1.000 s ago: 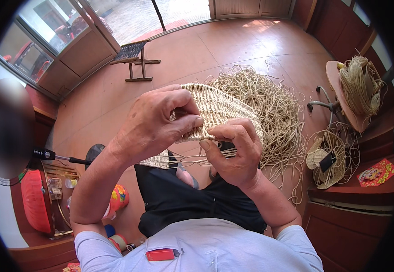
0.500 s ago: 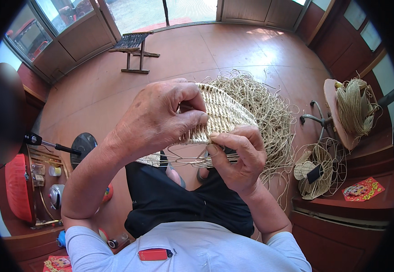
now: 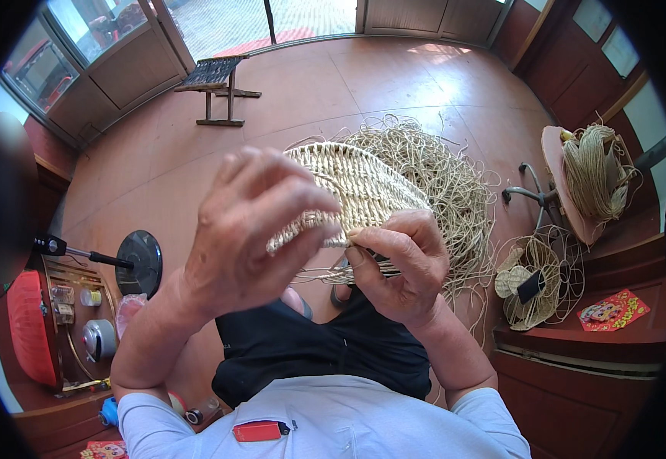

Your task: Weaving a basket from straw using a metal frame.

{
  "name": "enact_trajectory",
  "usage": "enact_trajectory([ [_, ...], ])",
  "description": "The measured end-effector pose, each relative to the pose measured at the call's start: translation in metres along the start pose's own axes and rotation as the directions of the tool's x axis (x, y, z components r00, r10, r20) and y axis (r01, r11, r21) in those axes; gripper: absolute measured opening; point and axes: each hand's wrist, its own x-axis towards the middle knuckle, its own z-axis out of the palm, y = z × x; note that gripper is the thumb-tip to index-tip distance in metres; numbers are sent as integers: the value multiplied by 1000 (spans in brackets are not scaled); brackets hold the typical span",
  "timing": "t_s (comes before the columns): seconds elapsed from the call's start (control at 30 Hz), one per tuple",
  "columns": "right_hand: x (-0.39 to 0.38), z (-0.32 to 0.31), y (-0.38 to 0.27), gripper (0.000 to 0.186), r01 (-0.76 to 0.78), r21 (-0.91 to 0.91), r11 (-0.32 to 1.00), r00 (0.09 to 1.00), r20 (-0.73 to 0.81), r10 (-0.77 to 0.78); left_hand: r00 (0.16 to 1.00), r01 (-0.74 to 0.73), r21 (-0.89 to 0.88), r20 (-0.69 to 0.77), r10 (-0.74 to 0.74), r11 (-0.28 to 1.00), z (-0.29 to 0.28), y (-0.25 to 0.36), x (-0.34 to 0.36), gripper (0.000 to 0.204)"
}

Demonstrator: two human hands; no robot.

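Observation:
A curved piece of woven straw work [image 3: 371,176] in pale cord hangs in front of me, its rounded side away from me. My right hand [image 3: 406,264] pinches its near edge between thumb and forefinger. Left of that pinch, my left hand [image 3: 253,229] is lifted over the weave's left part, blurred by motion. Its fingers look stretched and apart, with no cord clearly in them. A loose strand loops across the weave beside its fingertips. Below the edge, several loose cords [image 3: 314,275] run crosswise above my lap.
A large tangled heap of cord [image 3: 455,203] lies on the floor beyond the weave. At right are a wheeled stand with a cord bundle [image 3: 597,176] and a woven basket [image 3: 536,298]. A low folding stool [image 3: 222,80] stands far left; a round black base [image 3: 139,262] is nearer.
My left hand has let go of the weave's edge and moved slightly left and down, its fingers spreading. More of the weave shows. My right hand keeps its pinch in nearly the same place.

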Motion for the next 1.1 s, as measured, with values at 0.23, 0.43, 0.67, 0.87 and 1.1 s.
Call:
enact_trajectory([
  [0.23,2,3,-3,30,-14,31,999,1000,-16,15,993,-71,-2,96,70,998,8,-4,-10,39],
  [0.43,-1,5,-1,29,-25,46,999,1000,-10,25,986,-115,29,128,110,993,8,-7,-2,40],
  [0.67,-2,7,2,28,-30,6,1000,1000,0,30,947,-222,-3,239,216,975,7,-18,15,37],
  [0.87,-6,9,2,34,-80,60,995,996,-26,82,895,-214,-107,377,239,971,19,-20,28,39],
  [1.1,3,8,7,33,-108,43,993,994,-5,108,984,-61,-89,162,75,994,16,-20,5,30],
])
